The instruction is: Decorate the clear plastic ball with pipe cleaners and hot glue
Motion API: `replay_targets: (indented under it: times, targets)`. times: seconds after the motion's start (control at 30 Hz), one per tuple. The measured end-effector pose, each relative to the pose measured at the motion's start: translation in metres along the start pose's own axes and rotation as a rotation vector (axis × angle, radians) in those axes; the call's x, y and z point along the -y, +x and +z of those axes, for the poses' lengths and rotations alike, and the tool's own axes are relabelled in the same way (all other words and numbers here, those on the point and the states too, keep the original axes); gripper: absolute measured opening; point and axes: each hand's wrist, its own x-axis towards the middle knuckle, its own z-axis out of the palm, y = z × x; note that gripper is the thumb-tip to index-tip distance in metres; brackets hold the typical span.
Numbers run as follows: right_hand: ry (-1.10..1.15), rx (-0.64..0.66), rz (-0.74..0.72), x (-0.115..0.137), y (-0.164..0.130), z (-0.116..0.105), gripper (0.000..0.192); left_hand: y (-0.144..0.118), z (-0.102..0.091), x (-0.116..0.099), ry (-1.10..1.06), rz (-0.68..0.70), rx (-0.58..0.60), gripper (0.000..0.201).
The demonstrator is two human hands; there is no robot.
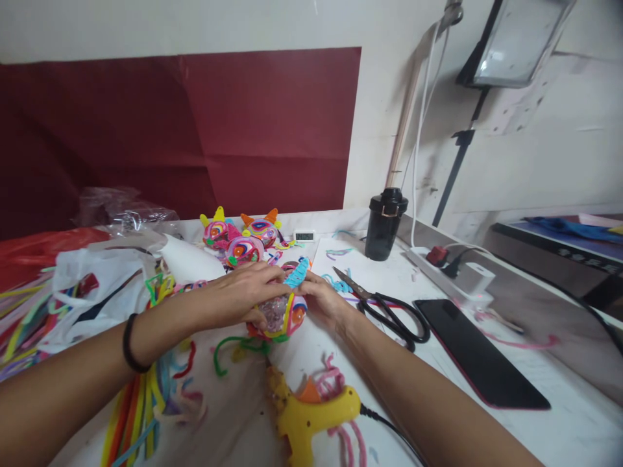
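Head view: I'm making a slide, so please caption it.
Left hand and right hand hold a colorful craft piece beyond a yellow glue gun, scissors at right.

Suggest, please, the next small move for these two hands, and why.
Perhaps press the blue piece gently onto the colourful ornament: the left hand and right hand are both beside that piece, though whether it is attached cannot be seen.
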Motion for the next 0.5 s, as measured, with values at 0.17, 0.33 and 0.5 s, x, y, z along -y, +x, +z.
replay_targets:
  times: [0.17, 0.33, 0.5]
  targets:
    - [-0.005, 0.007, 0.014, 0.0010, 0.0002, 0.0010, 0.032, -0.0001, 0.0025, 0.0010, 0.002, 0.021, -0.042, 0.060]
    - [-0.018, 0.003, 0.029, 0.0035, 0.0001, 0.0031, 0.031, 0.0011, 0.0024, 0.0006, 0.003, 0.031, -0.044, 0.057]
    - [-0.021, -0.021, 0.039, 0.0031, -0.0003, 0.0040, 0.030, -0.0001, 0.0090, 0.0064, 0.018, 0.045, -0.036, 0.057]
